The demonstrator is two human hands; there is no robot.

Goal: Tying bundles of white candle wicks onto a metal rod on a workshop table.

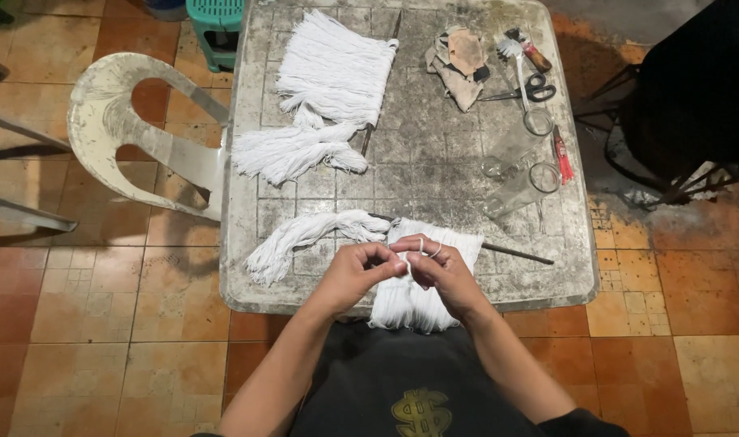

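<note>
My left hand [355, 273] and my right hand [439, 271] meet at the near edge of a worn grey table [434, 162]. Both pinch a thin white yarn strand [422, 245] that loops over my right fingers. Under them a thin dark rod [515, 253] carries a fringe of white yarn [410, 303] that hangs over the table's front edge. A loose bundle of white yarn [305, 236] lies just left of my left hand.
Farther back lie another loose white yarn bundle [293, 151] and a second yarn fringe on a rod [337, 66]. Scissors [525, 87], clear glass bottles [519, 170], a brush [528, 48] and rags [458, 61] sit at the back right. A white plastic chair [135, 133] stands left.
</note>
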